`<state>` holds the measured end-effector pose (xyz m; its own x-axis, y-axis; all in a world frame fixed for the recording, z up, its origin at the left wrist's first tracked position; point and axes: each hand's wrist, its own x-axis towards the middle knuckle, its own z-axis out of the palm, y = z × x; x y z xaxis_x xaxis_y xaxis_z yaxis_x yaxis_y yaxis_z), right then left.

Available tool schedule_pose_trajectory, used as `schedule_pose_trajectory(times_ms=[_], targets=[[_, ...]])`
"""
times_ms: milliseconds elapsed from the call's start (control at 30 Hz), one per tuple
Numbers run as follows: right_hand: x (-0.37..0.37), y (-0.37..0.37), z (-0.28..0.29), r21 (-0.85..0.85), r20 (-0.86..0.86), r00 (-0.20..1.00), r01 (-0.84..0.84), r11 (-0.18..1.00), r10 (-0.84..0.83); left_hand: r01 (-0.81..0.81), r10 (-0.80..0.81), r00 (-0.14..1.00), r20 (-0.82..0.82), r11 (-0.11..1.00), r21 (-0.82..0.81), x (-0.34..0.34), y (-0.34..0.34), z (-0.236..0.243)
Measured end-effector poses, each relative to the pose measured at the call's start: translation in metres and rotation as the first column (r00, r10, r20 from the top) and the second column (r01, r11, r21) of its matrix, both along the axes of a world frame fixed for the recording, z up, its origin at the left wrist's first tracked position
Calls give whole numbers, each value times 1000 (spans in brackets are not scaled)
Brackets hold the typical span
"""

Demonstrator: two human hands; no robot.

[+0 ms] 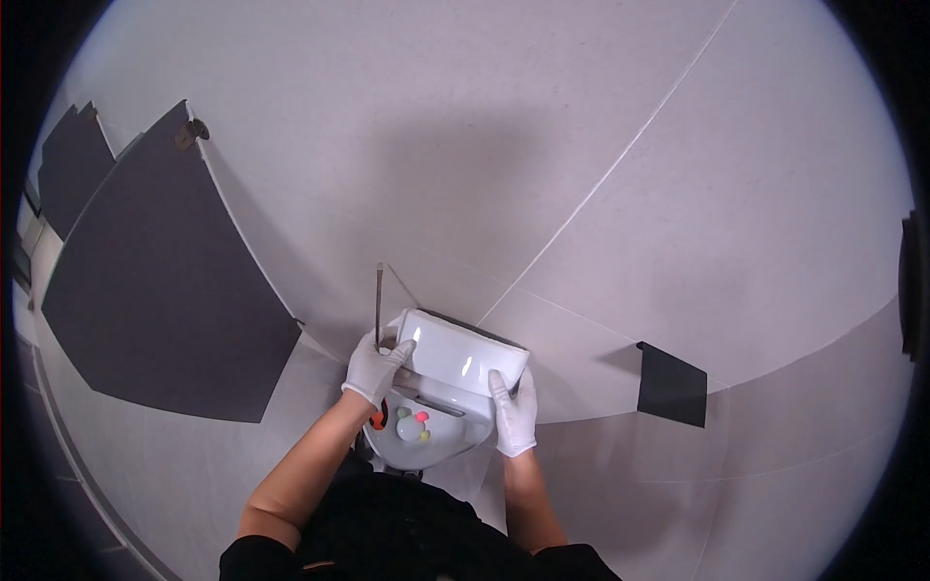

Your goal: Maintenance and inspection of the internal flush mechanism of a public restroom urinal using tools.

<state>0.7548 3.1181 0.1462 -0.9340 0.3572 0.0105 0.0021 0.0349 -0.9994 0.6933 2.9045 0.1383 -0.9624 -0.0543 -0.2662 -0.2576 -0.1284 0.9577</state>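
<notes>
Both my hands wear white gloves and grip a glossy white urinal lid (pixel 463 356) at its two ends. My left hand (pixel 376 372) is closed at the left end, thumb lying over the front face. My right hand (pixel 515 412) is closed round the right end, thumb on the front and fingers hidden behind. A dark gap runs along the lid's back edge. Beside my left hand rises a thin dark rod (pixel 378 300); whether I hold it I cannot tell. Below is the white urinal bowl (pixel 455 447), with small coloured balls (pixel 421 416) round its drain cover.
An orange and black thing (pixel 379 416) sits at the bowl's left edge. A large dark grey partition panel (pixel 174 281) stands to the left, another partition (pixel 73 169) beyond it. A small black panel (pixel 672 385) juts from the pale wall (pixel 620 232) at right.
</notes>
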Motion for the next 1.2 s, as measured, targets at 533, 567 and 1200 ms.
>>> schedule_pose_trajectory(times_ms=[533,567,1200], targets=[[3,8,6,488,197,974,0,873,-109,40,-30,994,109,995,-87,-2,3,11],[2,8,6,484,243,963,-19,875,-113,42,-32,993,109,995,-88,-3,4,7],[3,8,2,626,192,972,-14,780,-137,-105,80,994,-78,913,-393,3,7,-14]])
